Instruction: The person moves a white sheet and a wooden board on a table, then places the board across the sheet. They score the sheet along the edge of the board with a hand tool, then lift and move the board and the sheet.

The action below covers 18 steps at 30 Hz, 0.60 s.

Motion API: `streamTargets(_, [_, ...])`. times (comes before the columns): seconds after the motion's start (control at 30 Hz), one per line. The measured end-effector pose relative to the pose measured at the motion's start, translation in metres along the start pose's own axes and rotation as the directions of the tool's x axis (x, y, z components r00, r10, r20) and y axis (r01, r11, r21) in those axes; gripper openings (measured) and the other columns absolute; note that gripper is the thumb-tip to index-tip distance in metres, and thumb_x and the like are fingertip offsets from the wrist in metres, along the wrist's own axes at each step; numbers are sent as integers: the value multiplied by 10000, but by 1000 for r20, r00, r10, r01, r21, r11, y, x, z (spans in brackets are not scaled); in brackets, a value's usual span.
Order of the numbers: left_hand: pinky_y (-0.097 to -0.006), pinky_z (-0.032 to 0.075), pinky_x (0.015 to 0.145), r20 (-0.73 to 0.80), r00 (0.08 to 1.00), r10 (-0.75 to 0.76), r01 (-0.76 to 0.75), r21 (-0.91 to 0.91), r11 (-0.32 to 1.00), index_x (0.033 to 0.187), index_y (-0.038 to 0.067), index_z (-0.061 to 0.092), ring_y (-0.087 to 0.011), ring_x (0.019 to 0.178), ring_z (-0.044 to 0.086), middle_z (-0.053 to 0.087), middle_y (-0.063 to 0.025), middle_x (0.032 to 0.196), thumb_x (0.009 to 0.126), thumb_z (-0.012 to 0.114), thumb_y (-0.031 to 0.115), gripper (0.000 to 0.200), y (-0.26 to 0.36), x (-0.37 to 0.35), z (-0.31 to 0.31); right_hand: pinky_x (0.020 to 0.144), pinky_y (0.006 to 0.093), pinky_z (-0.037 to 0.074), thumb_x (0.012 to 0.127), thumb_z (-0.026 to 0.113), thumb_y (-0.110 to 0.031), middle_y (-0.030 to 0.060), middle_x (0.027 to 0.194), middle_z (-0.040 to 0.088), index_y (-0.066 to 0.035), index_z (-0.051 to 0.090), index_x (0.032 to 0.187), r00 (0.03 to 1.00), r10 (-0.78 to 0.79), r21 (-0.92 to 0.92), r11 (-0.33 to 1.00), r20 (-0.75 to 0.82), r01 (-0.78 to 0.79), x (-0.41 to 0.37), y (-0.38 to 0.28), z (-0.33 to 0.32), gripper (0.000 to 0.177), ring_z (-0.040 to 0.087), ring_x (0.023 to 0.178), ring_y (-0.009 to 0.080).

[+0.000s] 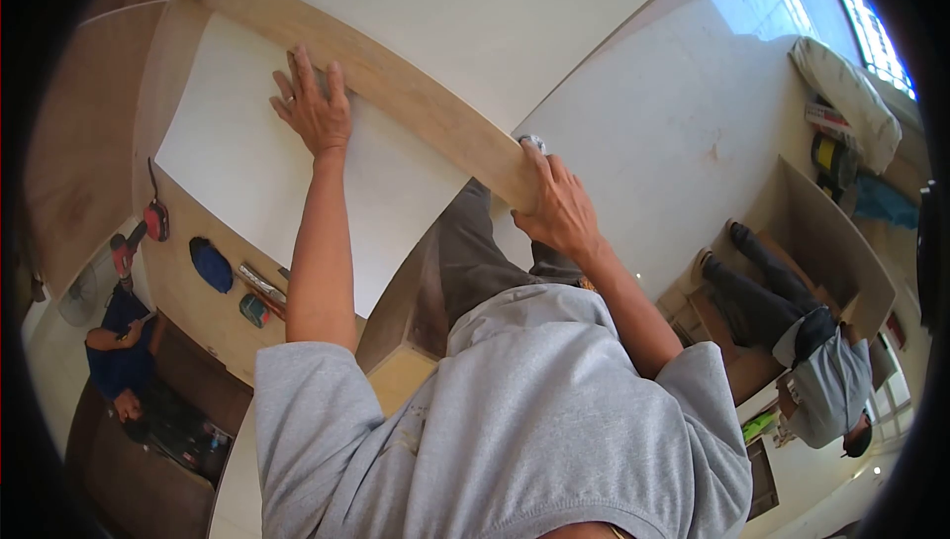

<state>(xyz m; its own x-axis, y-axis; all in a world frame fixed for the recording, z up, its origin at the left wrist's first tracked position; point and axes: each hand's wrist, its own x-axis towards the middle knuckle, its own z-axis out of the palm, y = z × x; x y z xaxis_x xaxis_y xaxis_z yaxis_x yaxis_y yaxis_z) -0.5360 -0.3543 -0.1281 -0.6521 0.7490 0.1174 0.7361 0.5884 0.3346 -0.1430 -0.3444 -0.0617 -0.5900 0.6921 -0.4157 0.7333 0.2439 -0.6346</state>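
A long light-brown wooden board (396, 74) lies slantwise across a white panel (396, 178). My left hand (317, 108) rests with fingers spread on the panel, its fingertips against the board's near edge. At the board's right end, my right hand (562, 204) is closed around it, fingers over the top and thumb at the near side. Just beyond those fingers sits a small whitish-grey object (531, 142), partly hidden and too small to name.
Another white surface (683, 94) stretches to the right. On the left, a wooden surface holds a red power tool (155, 219), a dark blue cap (211, 265) and a green tape measure (253, 310). One person (124, 351) is at the left, another (821, 361) at the right.
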Motion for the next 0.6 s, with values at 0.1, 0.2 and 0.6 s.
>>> streamTargets(0.1, [-652, 37, 1303, 7, 1000, -7, 7, 1, 1000, 1727, 249, 293, -452, 1646, 191, 354, -80, 1766, 1091, 413, 659, 766, 0, -3, -2, 1002, 496, 529, 700, 869, -227, 171, 1232, 596, -185, 353, 1646, 996, 57, -11, 998, 62, -57, 0, -4, -7, 1079, 643, 1117, 413])
streamTargets(0.2, [-653, 41, 1302, 2, 1000, 2, -2, 12, 1000, 1726, 253, 293, -453, 1645, 191, 350, -69, 1768, 1093, 411, 656, 759, 0, -3, -2, 979, 499, 543, 702, 856, -223, 169, 1222, 594, -216, 353, 1650, 997, 53, 19, 998, 57, -54, 1, -5, -11, 1074, 650, 1095, 424])
streamTargets(0.6, [-657, 45, 1299, 5, 1000, 6, -6, 12, 1000, 1732, 260, 277, -455, 1645, 188, 345, -48, 1772, 1099, 397, 661, 759, 1, -5, -4, 924, 489, 567, 695, 824, -208, 156, 1143, 586, -260, 320, 1677, 991, 70, 37, 997, 116, -74, 2, -7, -18, 1106, 665, 1017, 415])
